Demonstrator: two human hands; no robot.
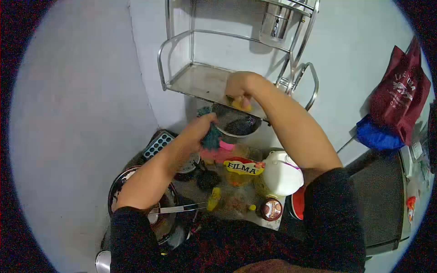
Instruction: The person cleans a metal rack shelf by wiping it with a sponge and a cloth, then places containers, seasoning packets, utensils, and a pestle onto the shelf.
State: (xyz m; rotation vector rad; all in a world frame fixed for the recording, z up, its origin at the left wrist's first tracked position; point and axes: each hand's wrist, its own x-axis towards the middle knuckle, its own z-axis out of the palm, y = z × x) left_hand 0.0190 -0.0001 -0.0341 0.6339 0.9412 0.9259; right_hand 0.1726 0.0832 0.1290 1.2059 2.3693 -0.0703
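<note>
My right hand [239,87] is closed on a small yellow sponge [242,106] at the front edge of the metal rack's lower shelf [186,82]. Lower and to the left, my left hand [202,126] grips a dark teal cloth [211,139], which hangs down below the shelf. Its fingers are partly hidden and a little blurred. Beneath the shelf, close to both hands, is a round dark pan-like thing [239,125] with a pale rim. Pink material [226,145] lies just under the cloth.
A yellow FILMA pack [243,168], a white rounded container [282,175] and a brown-lidded jar [272,209] stand below. At left are a large pot [114,193] and a tray with round holes [158,144]. A metal canister [275,25] sits higher on the rack. A maroon bag [396,100] hangs right.
</note>
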